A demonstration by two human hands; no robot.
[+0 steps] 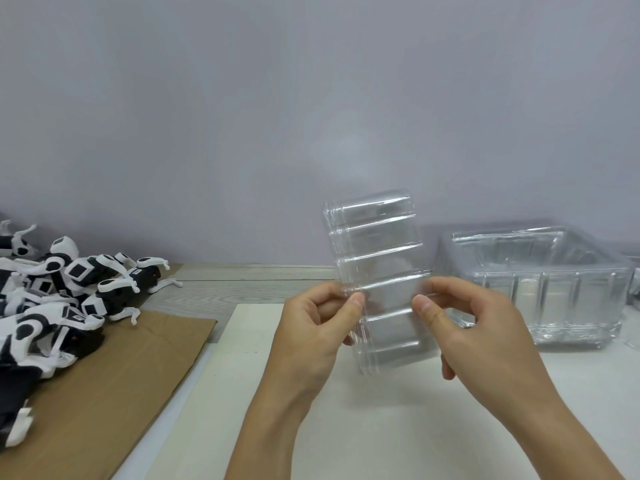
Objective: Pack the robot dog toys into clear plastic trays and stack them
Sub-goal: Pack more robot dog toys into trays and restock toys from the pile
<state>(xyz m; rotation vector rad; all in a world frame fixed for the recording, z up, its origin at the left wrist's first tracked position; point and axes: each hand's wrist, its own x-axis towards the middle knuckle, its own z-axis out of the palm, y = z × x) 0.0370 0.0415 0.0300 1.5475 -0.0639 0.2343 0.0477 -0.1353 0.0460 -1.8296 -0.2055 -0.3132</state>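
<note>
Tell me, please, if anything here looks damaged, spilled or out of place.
Nothing looks damaged or spilled. The robot dog toys lie in a loose heap on the cardboard at the left, not in rows. Both hands, left and right, pinch a clear tray in the air; it looks like several nested together.

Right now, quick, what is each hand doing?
Left hand: pinching the left edge of the clear plastic tray, held up above the table.
Right hand: pinching the same tray's right edge.
</note>
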